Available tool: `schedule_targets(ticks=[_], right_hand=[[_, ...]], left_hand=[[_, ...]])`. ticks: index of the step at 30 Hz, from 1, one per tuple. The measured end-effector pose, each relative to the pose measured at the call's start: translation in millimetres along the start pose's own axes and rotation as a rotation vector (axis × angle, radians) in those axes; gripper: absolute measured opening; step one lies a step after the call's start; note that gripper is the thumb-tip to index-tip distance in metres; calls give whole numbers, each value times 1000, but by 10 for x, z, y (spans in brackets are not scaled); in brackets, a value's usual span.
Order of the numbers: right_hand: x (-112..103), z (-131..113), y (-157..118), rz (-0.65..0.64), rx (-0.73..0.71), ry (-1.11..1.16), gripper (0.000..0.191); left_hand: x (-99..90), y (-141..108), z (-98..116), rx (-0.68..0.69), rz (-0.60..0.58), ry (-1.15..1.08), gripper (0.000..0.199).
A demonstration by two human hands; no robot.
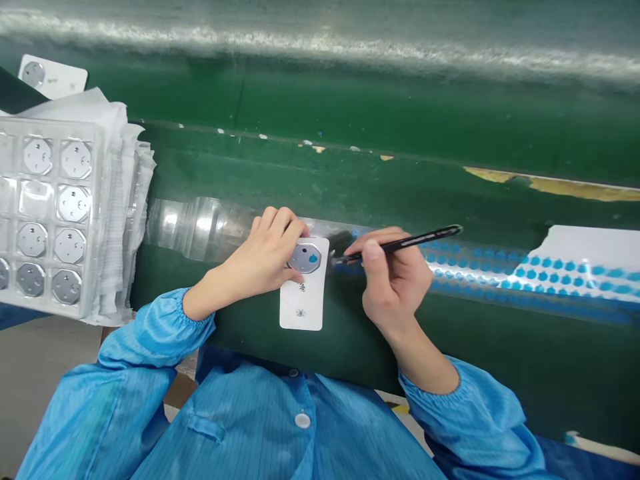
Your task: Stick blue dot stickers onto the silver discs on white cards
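My left hand (273, 250) is closed on the edge of a silver octagonal metal plate (301, 261), which lies on a white card (311, 313). A blue dot sticker (313, 259) sits on the plate's right side, beside a small dark hole. The card has two small dark speckled marks below the plate. Just to the right, my right hand (395, 277) grips slim black tweezers (415, 241) like a pen. Their tip is just right of the card, over a clear film strip (475, 273) with rows of blue dots.
At the left stands a stack of clear plastic trays (95, 220) with silver plates in several pockets and white sheets between. Another white card (70, 80) with a round silver piece lies behind it. White backing paper (595, 247) lies at the right on the green table (350, 360).
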State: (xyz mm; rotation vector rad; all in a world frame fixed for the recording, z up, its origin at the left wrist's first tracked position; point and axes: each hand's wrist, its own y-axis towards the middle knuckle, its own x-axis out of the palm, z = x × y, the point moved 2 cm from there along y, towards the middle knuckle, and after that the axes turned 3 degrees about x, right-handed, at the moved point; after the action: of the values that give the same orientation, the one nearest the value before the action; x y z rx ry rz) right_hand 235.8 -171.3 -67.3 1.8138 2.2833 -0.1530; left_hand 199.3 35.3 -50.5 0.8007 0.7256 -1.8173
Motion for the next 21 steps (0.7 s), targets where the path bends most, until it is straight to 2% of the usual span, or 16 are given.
schedule_targets(ticks=[2, 3, 5, 7, 8, 10, 15, 21], right_hand=[[-24, -30, -3, 74, -52, 23, 25], [-30, -38, 0, 63, -29, 46, 24], [-19, -42, 4, -75, 114, 106, 26], [11, -43, -6, -262, 284, 175, 34], [27, -46, -13, -336, 348, 209, 37], [53, -51, -18, -394, 419, 264, 39], [83, -36, 8, -370, 423, 287, 36], [74, -27, -5, -332, 394, 226, 41]], left_hand=[[-7, 1, -21, -3, 9, -304, 53], [0, 0, -20, -14, 13, -467, 51], [27, 1, -4, -47, 53, -721, 48], [68, 6, 21, -76, 123, -846, 51], [90, 9, 32, -93, 156, -874, 53], [140, 14, 50, -124, 182, -896, 53], [233, -3, 81, -115, 194, -877, 52], [287, -64, 173, -64, 240, -699, 50]])
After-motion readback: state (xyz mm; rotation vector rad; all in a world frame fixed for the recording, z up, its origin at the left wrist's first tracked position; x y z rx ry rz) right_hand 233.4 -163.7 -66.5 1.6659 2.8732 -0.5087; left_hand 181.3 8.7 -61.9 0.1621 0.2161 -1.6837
